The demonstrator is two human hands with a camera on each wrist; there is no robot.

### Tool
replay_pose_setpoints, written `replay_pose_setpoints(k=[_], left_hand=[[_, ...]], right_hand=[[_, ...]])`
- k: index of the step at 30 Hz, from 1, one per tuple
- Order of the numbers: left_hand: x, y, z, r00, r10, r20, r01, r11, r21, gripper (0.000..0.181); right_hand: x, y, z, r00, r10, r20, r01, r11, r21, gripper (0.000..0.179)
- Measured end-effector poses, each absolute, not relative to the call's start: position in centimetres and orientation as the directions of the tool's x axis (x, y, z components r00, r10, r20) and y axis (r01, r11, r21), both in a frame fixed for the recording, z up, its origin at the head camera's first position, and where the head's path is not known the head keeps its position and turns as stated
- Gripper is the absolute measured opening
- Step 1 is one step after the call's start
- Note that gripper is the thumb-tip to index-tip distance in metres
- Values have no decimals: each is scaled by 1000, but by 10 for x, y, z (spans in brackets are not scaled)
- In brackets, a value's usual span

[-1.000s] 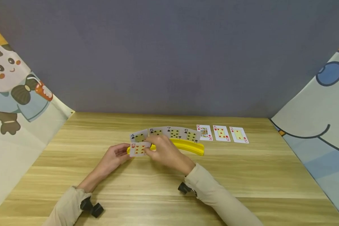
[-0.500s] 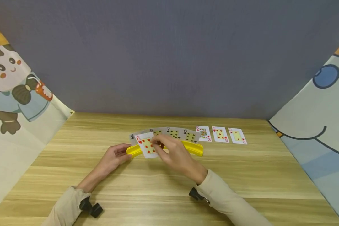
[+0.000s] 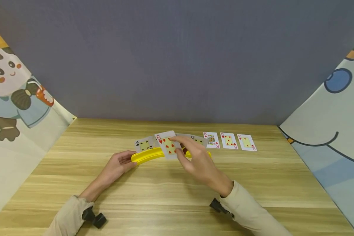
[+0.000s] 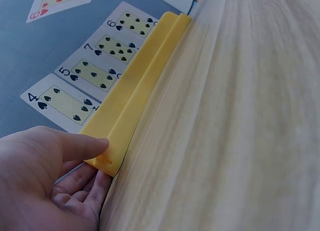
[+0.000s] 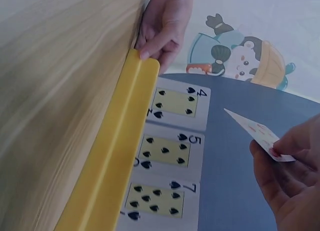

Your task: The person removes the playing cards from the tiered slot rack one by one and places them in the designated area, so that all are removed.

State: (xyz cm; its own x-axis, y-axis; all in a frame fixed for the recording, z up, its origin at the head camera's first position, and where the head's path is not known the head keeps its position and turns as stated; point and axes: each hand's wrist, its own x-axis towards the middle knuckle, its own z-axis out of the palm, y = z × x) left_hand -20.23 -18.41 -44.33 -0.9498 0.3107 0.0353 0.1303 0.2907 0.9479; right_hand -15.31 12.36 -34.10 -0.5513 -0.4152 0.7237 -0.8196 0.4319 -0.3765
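My left hand (image 3: pixel 119 164) grips the left end of a curved yellow playing card holder (image 3: pixel 147 155), its thumb on the front, as the left wrist view shows. In the holder stand several spade cards: the four of spades (image 4: pixel 62 102), five of spades (image 4: pixel 91 73), seven of spades (image 4: pixel 114 47) and six of spades (image 4: pixel 134 22). Between thumb and fingers, my right hand (image 3: pixel 202 162) pinches a six of hearts (image 3: pixel 167 146), face toward the head camera and slightly tilted. Held in front of the holder's middle, that card covers much of the five and seven in the head view.
Face up on the wooden table (image 3: pixel 153 203), right of the holder, lie a king of diamonds (image 3: pixel 211 140), a five of hearts (image 3: pixel 228 141) and a two of diamonds (image 3: pixel 247 143). A grey panel (image 3: pixel 177 65) rises behind; cartoon-printed panels flank both sides.
The right hand has carried the six of hearts from the holder's left end up and rightward, turning its face into view and uncovering the four of spades. The left hand has kept its place.
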Motion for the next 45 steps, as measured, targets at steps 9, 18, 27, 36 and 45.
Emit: replay_pose_setpoints(k=[9,18,27,36,45], left_hand=[[-201,-186,-443,-949,314,30,127,294,947,44],[-205,-182,-444,-939,337,72,166,260,951,43],[-204,-184,-442,-942,328,72,171,284,943,43],[-202,-185,-442,-946,320,53,150,287,946,43],[-203,-185,-443,-947,320,36,135,293,946,43]], right_hand=[[-152,144,-340,-546,-329,771,-804,463,-372,40],[-159,168,-338,-539,-245,806,-771,529,-355,35],[-166,207,-321,-553,-106,826,-690,614,-383,41],[-178,245,-320,-588,-59,807,-601,699,-387,33],[-190,290,-328,-733,-26,680,-427,796,-429,36]])
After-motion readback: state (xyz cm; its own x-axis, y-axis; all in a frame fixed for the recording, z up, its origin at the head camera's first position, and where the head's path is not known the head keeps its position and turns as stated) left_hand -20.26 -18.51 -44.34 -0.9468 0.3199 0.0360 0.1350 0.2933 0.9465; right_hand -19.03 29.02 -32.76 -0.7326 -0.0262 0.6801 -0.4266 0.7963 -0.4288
